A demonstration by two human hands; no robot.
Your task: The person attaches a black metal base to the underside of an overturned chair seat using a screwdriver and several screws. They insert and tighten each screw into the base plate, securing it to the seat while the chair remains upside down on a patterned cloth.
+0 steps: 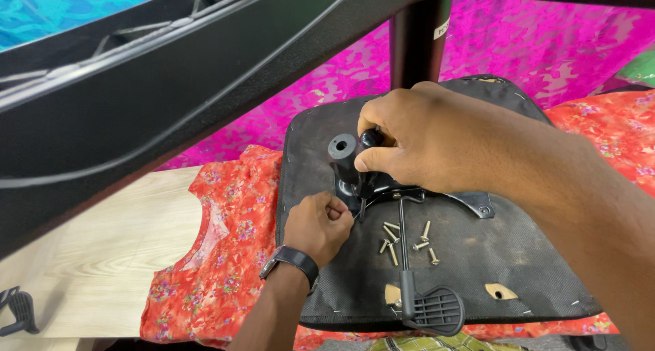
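Two hands work on an upturned chair seat

The right hand (409, 143) closes its fingers around a black-handled tool on the black metal mechanism plate (471, 201) at the seat underside (491, 255); the left hand (318, 223), fingers curled shut, presses beside it, near loose screws (407, 240).

black screwdriver handle (370, 141), upright on seat mechanism (409, 191)

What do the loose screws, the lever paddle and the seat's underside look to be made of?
Screws: metal, by the pale silvery shine. Lever paddle: probably moulded black plastic, matte, with a ribbed grid face. Seat underside: thin black woven-looking fabric, dusty and torn in two spots, showing a tan board or foam beneath.
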